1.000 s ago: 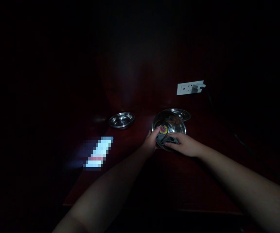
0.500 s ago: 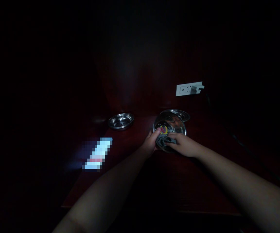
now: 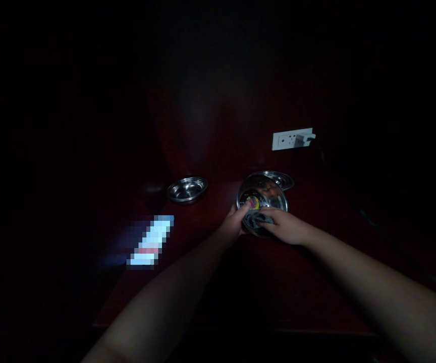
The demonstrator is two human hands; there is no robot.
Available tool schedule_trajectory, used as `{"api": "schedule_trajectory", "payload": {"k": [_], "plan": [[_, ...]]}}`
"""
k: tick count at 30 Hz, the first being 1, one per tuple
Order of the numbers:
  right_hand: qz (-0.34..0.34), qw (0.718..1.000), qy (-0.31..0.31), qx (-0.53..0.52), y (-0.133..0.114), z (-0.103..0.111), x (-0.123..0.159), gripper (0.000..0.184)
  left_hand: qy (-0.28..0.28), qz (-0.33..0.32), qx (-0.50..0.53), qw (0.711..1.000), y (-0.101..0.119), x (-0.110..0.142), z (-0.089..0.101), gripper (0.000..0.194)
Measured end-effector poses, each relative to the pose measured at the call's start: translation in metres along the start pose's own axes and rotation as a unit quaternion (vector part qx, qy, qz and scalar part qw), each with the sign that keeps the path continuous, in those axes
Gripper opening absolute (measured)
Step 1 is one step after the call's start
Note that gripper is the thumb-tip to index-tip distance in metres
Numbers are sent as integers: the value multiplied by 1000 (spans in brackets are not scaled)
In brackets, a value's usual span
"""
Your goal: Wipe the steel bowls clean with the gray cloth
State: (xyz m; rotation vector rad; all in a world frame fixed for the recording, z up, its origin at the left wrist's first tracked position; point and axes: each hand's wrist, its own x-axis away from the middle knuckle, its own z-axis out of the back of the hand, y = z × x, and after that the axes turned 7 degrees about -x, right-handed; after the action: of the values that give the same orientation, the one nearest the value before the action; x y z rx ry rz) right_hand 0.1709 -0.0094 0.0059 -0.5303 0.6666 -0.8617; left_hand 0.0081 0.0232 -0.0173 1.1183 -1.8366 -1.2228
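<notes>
A shiny metal bowl (image 3: pixel 278 194) is tilted up over the table, with a yellow and red round sticker (image 3: pixel 254 202) on the side facing me. My left hand (image 3: pixel 234 224) grips its left rim, thumb lying near the sticker and the other fingers mostly hidden behind. A dark grey cloth (image 3: pixel 254 220) is pressed against the lower part of the bowl by my right hand (image 3: pixel 286 226), whose fingers are closed on it.
Behind the held bowl lies another shiny metal dish (image 3: pixel 284 179). A shallow metal bowl (image 3: pixel 187 190) stands to the left on the dark red table (image 3: pixel 210 217). Nearer is a glowing, blurred-out rectangle (image 3: pixel 152 241). A wall socket (image 3: pixel 288 139) with a plug is at the back right; a cable (image 3: pixel 392 244) runs along the right.
The view has shifted very slightly. Both hands keep their holds on the bowl and the cloth, with hardly any visible movement.
</notes>
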Motion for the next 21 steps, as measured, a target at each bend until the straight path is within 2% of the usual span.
{"api": "schedule_trajectory", "payload": {"k": [7,16,21], "plan": [[12,1000,3,-11,2,-1,0,17,-38,-27,-33,998,2,5,-1,59],[11,1000,9,-22,-2,-1,1,15,-6,-12,-10,1000,5,7,-4,57],[12,998,31,-47,0,-3,0,17,-11,9,20,1000,4,5,-3,57]]}}
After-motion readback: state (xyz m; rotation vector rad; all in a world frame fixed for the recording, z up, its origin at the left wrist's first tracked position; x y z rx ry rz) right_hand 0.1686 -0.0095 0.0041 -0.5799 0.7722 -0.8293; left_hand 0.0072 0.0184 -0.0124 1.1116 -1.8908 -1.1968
